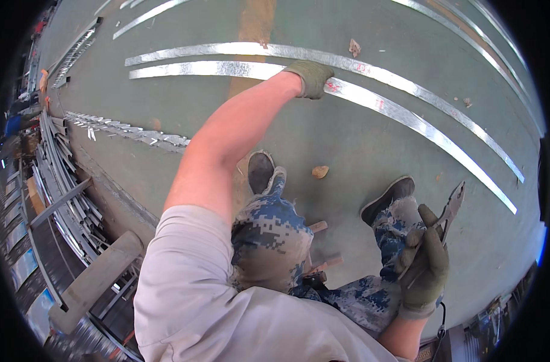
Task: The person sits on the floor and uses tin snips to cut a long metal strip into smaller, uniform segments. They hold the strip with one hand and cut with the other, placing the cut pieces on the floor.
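Observation:
My left hand point(311, 78), in an olive-green glove, reaches forward and closes over the middle of a long, shiny metal strip point(407, 117) lying on the floor. Its fingertips are mostly hidden beneath the hand. Red marks show on the strip just right of the glove. Just beyond lies a second, similar strip point(196, 53), nearly parallel and separated by a narrow gap. My right hand point(427, 268), gloved alike, is held near my right knee with its fingers wrapped round metal pliers point(451, 208). The jaws point up and away; the handles are partly hidden by the hand.
More metal strips point(148, 18) lie farther off. A row of overlapping metal pieces point(136, 131) stretches across the floor at left, near a rack of long metal profiles point(63, 175). A tan scrap point(320, 172) lies between my feet, and a low wooden stool point(326, 263) shows beneath me.

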A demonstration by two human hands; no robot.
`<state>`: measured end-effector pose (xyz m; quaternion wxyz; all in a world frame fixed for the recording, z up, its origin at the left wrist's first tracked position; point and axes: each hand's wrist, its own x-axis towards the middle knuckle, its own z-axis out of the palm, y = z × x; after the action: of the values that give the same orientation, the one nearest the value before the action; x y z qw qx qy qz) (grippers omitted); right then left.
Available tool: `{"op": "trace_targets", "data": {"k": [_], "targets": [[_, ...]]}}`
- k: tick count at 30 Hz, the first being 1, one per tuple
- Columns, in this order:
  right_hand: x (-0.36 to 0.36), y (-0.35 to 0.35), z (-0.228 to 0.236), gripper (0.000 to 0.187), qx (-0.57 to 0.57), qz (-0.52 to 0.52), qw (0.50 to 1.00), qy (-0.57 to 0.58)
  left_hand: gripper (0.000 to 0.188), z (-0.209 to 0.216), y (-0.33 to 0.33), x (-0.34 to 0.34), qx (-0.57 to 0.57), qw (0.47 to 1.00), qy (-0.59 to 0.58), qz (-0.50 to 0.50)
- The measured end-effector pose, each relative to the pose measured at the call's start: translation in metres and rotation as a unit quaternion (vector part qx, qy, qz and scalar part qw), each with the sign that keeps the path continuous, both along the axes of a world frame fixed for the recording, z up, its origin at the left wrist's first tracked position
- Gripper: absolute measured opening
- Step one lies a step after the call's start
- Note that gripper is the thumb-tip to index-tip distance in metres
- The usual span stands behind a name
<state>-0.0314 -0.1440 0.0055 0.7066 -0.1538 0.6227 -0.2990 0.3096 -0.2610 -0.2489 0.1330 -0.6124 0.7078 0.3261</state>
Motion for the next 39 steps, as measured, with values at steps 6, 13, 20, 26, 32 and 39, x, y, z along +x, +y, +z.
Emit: {"op": "trace_targets", "data": {"k": [6,13,20,26,32,39], "targets": [[-0.006,0.008,0.003,0.04,-0.08,-0.007,0.995,-0.061,0.051,0.146,-0.001,-0.038,-0.009,0.999,0.034,-0.012],[-0.006,0.007,-0.004,0.037,-0.16,0.021,0.96,-0.229,0.049,0.274,0.054,-0.108,-0.074,0.995,0.012,-0.062],[-0.006,0.007,-0.009,0.031,-0.231,0.0,0.916,-0.328,0.042,0.319,0.121,-0.157,-0.228,0.97,-0.019,-0.08],[-0.033,0.012,-0.013,0.03,-0.251,-0.05,0.905,-0.34,0.059,0.301,0.262,-0.179,-0.519,0.819,0.235,0.067],[-0.033,0.019,-0.013,0.03,-0.26,-0.021,0.907,-0.331,0.038,0.262,0.269,-0.142,-0.167,0.474,0.699,0.509],[-0.031,0.024,-0.015,0.028,-0.23,0.0,0.928,-0.293,0.032,0.267,0.245,-0.145,-0.207,0.488,0.67,0.52]]}}
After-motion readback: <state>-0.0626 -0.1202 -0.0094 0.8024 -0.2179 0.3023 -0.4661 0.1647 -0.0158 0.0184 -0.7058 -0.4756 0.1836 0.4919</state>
